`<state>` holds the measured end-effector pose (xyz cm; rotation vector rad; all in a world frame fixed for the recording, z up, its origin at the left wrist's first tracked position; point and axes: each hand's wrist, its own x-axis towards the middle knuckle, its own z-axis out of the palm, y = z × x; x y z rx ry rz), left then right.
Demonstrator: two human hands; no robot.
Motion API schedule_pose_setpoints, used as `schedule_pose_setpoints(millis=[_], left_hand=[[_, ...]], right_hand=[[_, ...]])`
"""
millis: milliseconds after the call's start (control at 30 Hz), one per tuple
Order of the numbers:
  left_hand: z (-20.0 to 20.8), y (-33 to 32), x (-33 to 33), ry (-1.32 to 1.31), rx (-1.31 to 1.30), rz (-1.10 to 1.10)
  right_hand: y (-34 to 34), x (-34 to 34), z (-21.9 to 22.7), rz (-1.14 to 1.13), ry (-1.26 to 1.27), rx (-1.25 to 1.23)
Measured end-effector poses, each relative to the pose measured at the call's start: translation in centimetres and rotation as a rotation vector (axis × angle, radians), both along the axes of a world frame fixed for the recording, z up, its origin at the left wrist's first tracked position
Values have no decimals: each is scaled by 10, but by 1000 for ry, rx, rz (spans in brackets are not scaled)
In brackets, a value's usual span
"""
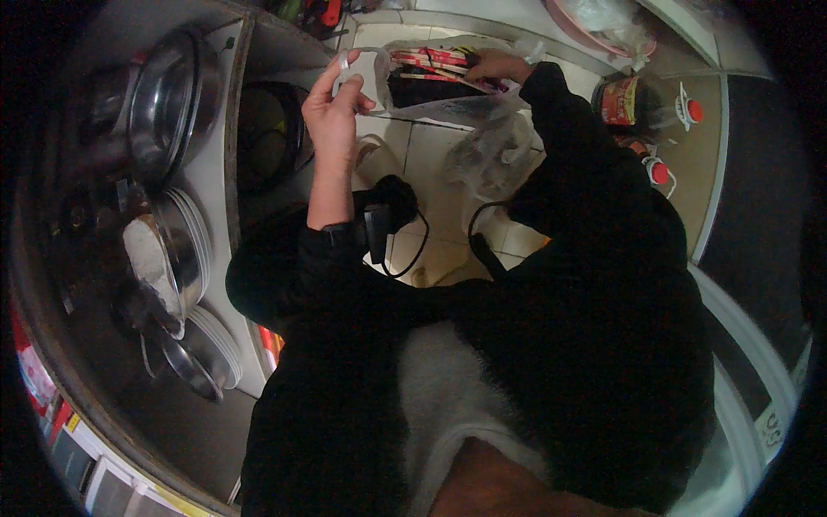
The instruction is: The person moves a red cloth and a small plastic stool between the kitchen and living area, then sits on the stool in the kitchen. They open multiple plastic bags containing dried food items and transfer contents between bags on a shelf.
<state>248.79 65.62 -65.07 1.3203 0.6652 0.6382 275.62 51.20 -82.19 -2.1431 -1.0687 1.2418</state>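
Observation:
Near the top of the head view, my left hand (331, 116) is closed on the rim of a whitish translucent plastic container (371, 76), thumb on the near side. Right beside it lies a long bundle of red-and-white printed packets (431, 59), with dark stuff below them. My right hand (501, 65) reaches in from the right, its fingers bent down at the bundle's right end; what they grip I cannot make out. Clear plastic film (448, 107) wraps the bundle's near side. A crumpled clear plastic bag (493, 159) hangs or lies just nearer to me.
On the left, shelves hold metal bowls (177, 103), stacked white plates (191, 237) and a bowl of white powder (151, 263). Large dark bottles with red caps (626, 103) stand at the right. A pink basin (594, 34) with plastic bags sits at the far right. Light tiles (435, 142) cover the floor.

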Motion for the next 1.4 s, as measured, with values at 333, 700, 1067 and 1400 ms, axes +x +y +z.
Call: schedule_pose_setpoints(millis=[333,700,1067,1400], left_hand=[[-2,-3,3,34,-109,89],[3,-8,1,80,-139,106],[-1,-6,0,114,-146,95],[-2,-6,1,125,-122,33]], right_hand=[[-14,5,2,-191,49,30],[-17,-2,22,-152,148,3],[-16,0,-14,-96,163,87],[-17,-8,-13,-59,-59,24]])
